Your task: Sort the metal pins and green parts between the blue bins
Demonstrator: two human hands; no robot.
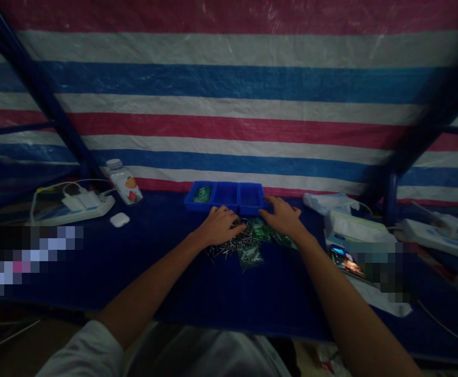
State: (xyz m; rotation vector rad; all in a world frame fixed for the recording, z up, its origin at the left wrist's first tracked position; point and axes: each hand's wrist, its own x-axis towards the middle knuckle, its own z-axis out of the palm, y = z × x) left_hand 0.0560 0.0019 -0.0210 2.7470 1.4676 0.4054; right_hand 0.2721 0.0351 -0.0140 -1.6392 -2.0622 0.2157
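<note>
My left hand [221, 226] lies over a pile of thin, dark metal pieces [234, 243] that look like screws or nails, its thumb apart from the fingers. Beyond it stands a blue three-compartment tray [225, 207]; small clear-green packets [202, 194] lie in the left compartment. My right hand [282, 214] is by the tray's front right corner, thumb and forefinger apart, with no object visible between them. Just below that hand are several green packets [260, 230]. A clear little bag [249, 255] with pieces in it rests at the pile's near edge.
To the left are a bottle [125, 182], a white earphone case [119, 220] and a power strip [91, 212]. On the right lie a tissue pack [356, 228], a lit phone [348, 261] and another power strip [440, 238]. Striped sheeting [229, 104] hangs behind the blue table [252, 303].
</note>
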